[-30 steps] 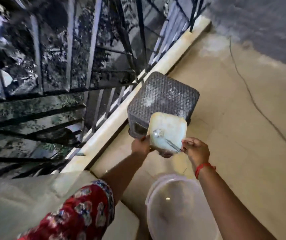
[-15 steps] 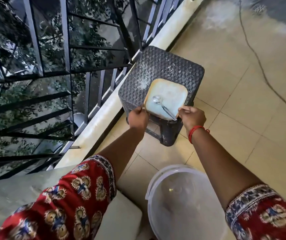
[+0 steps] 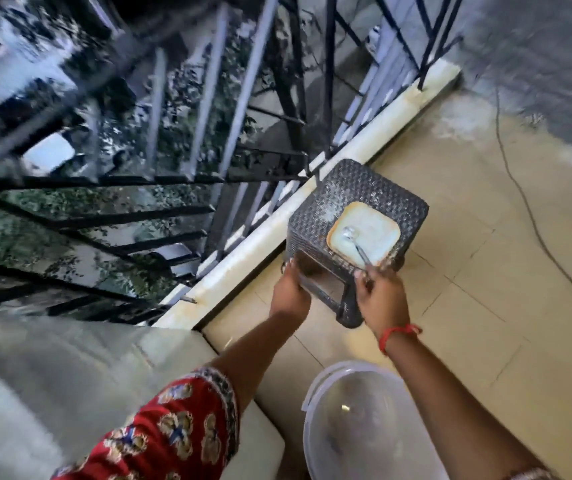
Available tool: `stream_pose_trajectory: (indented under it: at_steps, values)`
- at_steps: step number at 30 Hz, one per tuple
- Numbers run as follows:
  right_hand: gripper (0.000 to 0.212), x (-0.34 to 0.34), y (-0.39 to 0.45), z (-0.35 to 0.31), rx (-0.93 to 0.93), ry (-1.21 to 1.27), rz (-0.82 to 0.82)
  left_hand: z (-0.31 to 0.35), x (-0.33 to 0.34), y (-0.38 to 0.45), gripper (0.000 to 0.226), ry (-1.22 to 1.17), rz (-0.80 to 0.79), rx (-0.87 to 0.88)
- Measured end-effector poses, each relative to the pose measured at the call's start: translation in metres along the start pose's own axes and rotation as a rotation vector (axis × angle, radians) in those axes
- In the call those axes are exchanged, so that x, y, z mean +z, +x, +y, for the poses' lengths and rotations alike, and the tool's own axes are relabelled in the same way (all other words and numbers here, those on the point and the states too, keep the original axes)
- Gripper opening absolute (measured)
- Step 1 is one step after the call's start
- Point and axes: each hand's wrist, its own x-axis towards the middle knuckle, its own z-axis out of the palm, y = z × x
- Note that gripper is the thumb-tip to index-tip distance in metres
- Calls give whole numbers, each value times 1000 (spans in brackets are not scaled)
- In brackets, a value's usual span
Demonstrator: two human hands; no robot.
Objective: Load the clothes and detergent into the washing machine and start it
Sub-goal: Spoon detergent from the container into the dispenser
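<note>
A square cream detergent container [image 3: 374,233] holding white powder rests on top of a dark woven plastic stool [image 3: 329,199]. A metal spoon [image 3: 352,237] lies in it, handle pointing toward me. My right hand [image 3: 381,296], with a red thread on its wrist, has its fingertips pinched at the end of the spoon's handle by the container's near rim. My left hand [image 3: 289,292] is off the container, fingers loosely apart against the stool's near left side. The washing machine's white top [image 3: 87,375] fills the lower left.
A translucent white bucket [image 3: 364,431] stands on the tiled floor below my right arm. A black metal railing [image 3: 208,133] on a pale curb [image 3: 277,237] runs along the left. A thin cable [image 3: 534,223] trails across the floor at right.
The container went from being held up in both hands down onto the stool. My left hand let go and dropped to the stool's side; my right hand drew back to the spoon's handle.
</note>
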Motion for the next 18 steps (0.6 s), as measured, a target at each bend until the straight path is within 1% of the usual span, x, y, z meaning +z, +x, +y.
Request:
stream_pose_trajectory:
  at_steps: [3, 5, 8, 10, 11, 13, 14, 15, 16, 17, 18]
  values:
    - [43, -12, -65, -71, -215, -77, -44, -18, -44, -62, 67, -83, 80, -137]
    - [47, -15, -115, -126, -367, -74, -79, -30, -84, -110, 65, -90, 142, -180]
    - [54, -18, -186, -201, -480, -35, -200, -49, -145, -176, 68, -137, 262, -99]
    - [53, -19, -226, -248, -608, -17, -233, -68, -195, -220, 70, -165, 364, -49]
    - [53, -18, -241, -266, -670, -14, -245, -77, -215, -238, 68, -160, 403, -22]
    - [52, -18, -276, -307, -793, -5, -256, -103, -258, -282, 58, -175, 492, 33]
    - [52, -15, -292, -326, -840, -5, -263, -119, -277, -300, 50, -149, 494, 70]
    - [53, -13, -309, -343, -879, -12, -298, -138, -292, -319, 44, -36, 525, 92]
    - [55, -9, -321, -355, -909, -32, -348, -161, -297, -328, 41, -33, 583, 112]
    - [56, -4, -336, -369, -951, -67, -407, -188, -305, -340, 44, -136, 608, 110]
    - [58, 3, -349, -380, -994, -108, -453, -205, -317, -358, 46, -105, 560, 95]
